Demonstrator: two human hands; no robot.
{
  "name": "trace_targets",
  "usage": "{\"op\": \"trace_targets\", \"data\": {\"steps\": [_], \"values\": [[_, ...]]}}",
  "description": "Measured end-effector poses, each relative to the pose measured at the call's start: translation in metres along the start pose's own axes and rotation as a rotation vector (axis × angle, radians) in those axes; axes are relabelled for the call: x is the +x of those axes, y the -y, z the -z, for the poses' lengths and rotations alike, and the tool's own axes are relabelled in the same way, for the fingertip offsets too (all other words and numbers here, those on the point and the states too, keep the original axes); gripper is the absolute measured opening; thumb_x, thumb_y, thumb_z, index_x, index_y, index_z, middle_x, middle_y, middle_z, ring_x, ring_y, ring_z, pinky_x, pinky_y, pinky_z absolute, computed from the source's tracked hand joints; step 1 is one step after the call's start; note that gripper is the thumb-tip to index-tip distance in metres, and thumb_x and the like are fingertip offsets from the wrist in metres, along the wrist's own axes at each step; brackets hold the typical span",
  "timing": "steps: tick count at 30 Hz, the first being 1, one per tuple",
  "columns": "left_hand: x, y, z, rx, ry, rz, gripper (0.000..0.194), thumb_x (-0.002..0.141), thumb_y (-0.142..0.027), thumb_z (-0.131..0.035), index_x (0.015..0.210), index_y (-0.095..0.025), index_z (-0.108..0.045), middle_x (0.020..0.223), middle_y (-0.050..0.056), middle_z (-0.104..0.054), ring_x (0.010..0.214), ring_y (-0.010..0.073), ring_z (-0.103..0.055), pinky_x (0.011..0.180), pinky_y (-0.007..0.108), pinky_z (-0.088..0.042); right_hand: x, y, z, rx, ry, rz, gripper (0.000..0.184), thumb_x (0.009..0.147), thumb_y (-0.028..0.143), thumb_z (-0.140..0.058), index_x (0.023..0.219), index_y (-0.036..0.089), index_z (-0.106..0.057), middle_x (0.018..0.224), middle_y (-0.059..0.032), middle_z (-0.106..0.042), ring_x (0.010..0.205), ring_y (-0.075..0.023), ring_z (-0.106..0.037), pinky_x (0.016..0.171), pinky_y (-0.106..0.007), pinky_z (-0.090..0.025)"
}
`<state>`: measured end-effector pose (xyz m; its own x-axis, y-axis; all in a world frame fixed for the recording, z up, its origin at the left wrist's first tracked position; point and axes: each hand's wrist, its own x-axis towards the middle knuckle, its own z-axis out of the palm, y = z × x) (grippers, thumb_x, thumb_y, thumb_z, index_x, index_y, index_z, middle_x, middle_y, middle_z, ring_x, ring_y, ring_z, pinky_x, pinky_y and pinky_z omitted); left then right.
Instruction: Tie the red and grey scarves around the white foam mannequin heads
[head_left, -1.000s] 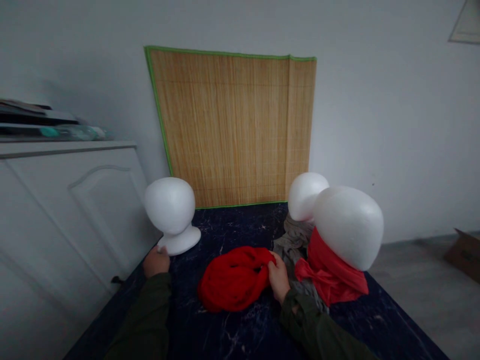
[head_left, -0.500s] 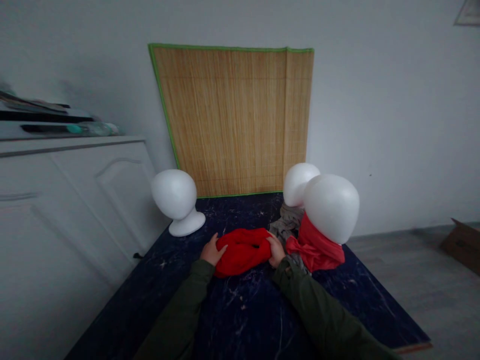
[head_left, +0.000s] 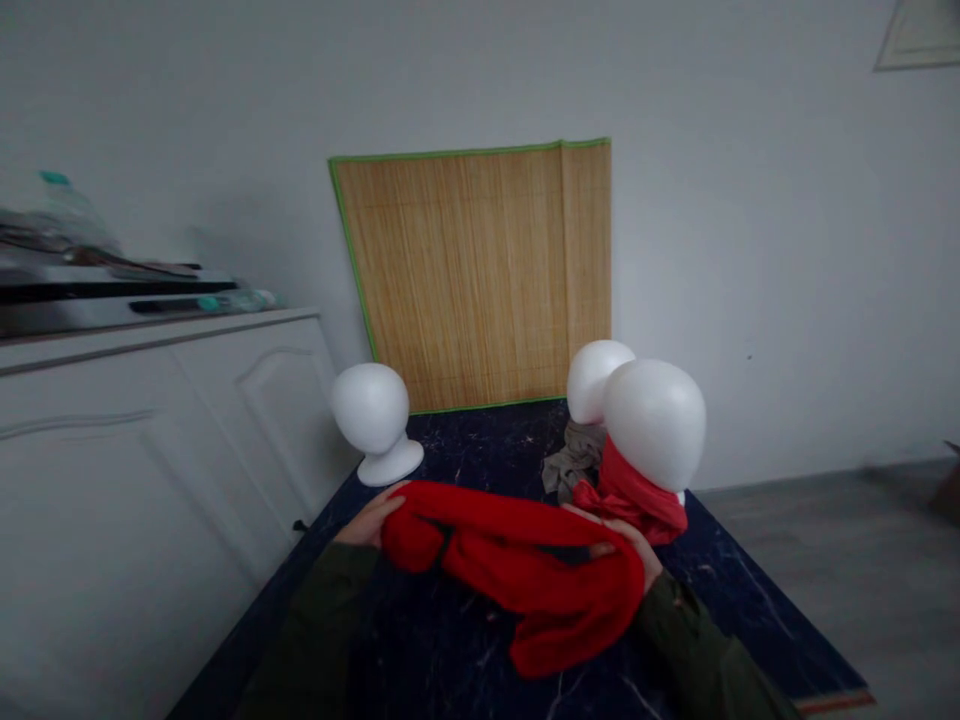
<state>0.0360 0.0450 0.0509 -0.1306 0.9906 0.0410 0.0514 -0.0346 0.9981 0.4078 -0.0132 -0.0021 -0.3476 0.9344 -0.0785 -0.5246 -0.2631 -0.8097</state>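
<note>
Right up front, dark green sleeves [head_left: 322, 610] reach in from 7 and 5 o'clock, and here is the action: a bright red, soft knitted-looking scarf [head_left: 525, 578], strung out above the near part of the dark blue, marble-patterned desk [head_left: 480, 440]! The left hand [head_left: 369, 520] has its fingers closed on the 9 o'clock end; the right hand [head_left: 634, 545] grips the 3 o'clock end, fingertips peeking through a gap between the folds. The lower fold droops at 5 o'clock; whether it touches the desk, you can't tell.

Just past the scarf, at 1 to 2 o'clock, stands a smooth white egg-shaped head form [head_left: 655, 420], shiny coral-red cloth [head_left: 630, 500] wrapped round its neck. Beside that, crumpled grey-brown cloth [head_left: 574, 460] gathers under a 2nd white head form [head_left: 596, 378] at 1 o'clock. Swing to 10 or 11: a bare-necked white head form [head_left: 371, 410] on its round base, next to a white panelled cabinet [head_left: 217, 440]. And farthest, 12 o'clock, a green-edged tan slatted mat [head_left: 480, 280] against the pale wall [head_left: 750, 220]!
</note>
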Motion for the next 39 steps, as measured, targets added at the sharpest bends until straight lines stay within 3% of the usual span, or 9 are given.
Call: {"op": "trace_targets", "data": {"steps": [5,10,17,22,27,30,35,37,39], "values": [[0.039,-0.06,-0.011,0.345,0.117,-0.163,0.024,0.058,-0.007,-0.056,0.081,-0.014,-0.062,0.082,0.005,-0.066,0.084,0.023,-0.06,0.082,0.035,-0.045,-0.007,-0.019,-0.01,-0.057,0.124,-0.063,0.049,0.063,0.025,-0.057,0.111,0.018,-0.057,0.094,-0.0066,-0.065,0.065,-0.0147,-0.06,0.063,-0.027,-0.046],[0.09,-0.084,-0.058,0.666,-0.05,-0.334,0.042,0.069,-0.003,-0.04,0.106,-0.014,-0.055,0.118,0.01,-0.053,0.116,0.0241,-0.041,0.1,0.039,-0.027,0.035,-0.055,-0.06,-0.283,0.106,0.255,0.056,0.065,0.029,-0.061,0.119,0.023,-0.049,0.118,-0.0031,-0.056,0.103,-0.0203,-0.054,0.093,-0.039,-0.037],[0.063,-0.008,-0.102,1.051,-0.161,-0.289,0.057,0.073,-0.016,-0.046,0.128,-0.003,-0.035,0.138,0.027,-0.021,0.129,0.04,-0.01,0.096,0.06,-0.01,0.063,-0.064,-0.063,-0.991,0.119,0.464,0.045,0.072,0.033,-0.059,0.115,0.021,-0.055,0.127,-0.0102,-0.047,0.12,-0.0252,-0.039,0.101,-0.044,-0.026],[0.02,0.072,-0.112,1.203,0.122,-0.344,0.06,0.078,-0.043,-0.043,0.131,-0.017,-0.035,0.139,0.016,-0.029,0.127,0.0316,-0.025,0.099,0.049,-0.023,0.038,-0.047,-0.048,-1.083,0.25,0.496,0.031,0.084,0.032,-0.042,0.107,0.025,-0.061,0.106,-0.0061,-0.063,0.099,-0.0207,-0.057,0.089,-0.037,-0.04],[0.03,0.092,-0.085,1.235,0.309,-0.329,0.053,0.077,-0.041,-0.044,0.125,-0.017,-0.045,0.135,0.012,-0.038,0.127,0.0243,-0.029,0.102,0.038,-0.024,0.028,-0.038,-0.055,-1.119,0.356,0.522,0.033,0.085,0.027,-0.037,0.109,0.024,-0.059,0.102,-0.0045,-0.064,0.096,-0.0187,-0.057,0.086,-0.034,-0.041],[0.047,0.088,-0.064,1.229,0.281,-0.317,0.05,0.079,-0.037,-0.041,0.125,-0.017,-0.044,0.135,0.012,-0.037,0.127,0.0245,-0.029,0.102,0.044,-0.022,0.023,-0.03,-0.044,-1.118,0.092,0.732,0.031,0.084,0.025,-0.039,0.107,0.024,-0.059,0.104,-0.0047,-0.061,0.098,-0.0188,-0.054,0.086,-0.034,-0.04],[0.046,0.073,-0.053,1.189,0.168,-0.382,0.054,0.076,-0.041,-0.046,0.125,-0.018,-0.042,0.135,0.012,-0.038,0.125,0.0274,-0.031,0.102,0.051,-0.018,0.006,-0.002,0.024,-1.097,-0.782,1.422,0.026,0.078,0.026,-0.042,0.099,0.019,-0.055,0.094,-0.008,-0.054,0.094,-0.0226,-0.05,0.084,-0.042,-0.037],[0.035,0.06,-0.058,1.133,0.133,-0.461,0.049,0.079,-0.039,-0.042,0.122,-0.017,-0.045,0.133,0.011,-0.041,0.124,0.0239,-0.032,0.105,0.044,-0.015,0.003,0.014,0.055,-1.07,-1.067,1.48,0.032,0.077,0.03,-0.041,0.105,0.016,-0.05,0.101,-0.0111,-0.05,0.1,-0.0246,-0.045,0.085,-0.044,-0.035],[0.021,0.044,-0.073,0.957,0.152,-0.525,0.043,0.081,-0.037,-0.038,0.116,-0.015,-0.051,0.126,0.011,-0.048,0.12,0.0225,-0.037,0.106,0.038,-0.017,0.005,0.029,0.081,-1.032,-1.252,1.313,0.042,0.078,0.034,-0.039,0.112,0.011,-0.045,0.11,-0.0151,-0.045,0.107,-0.0257,-0.04,0.087,-0.045,-0.033]]}}
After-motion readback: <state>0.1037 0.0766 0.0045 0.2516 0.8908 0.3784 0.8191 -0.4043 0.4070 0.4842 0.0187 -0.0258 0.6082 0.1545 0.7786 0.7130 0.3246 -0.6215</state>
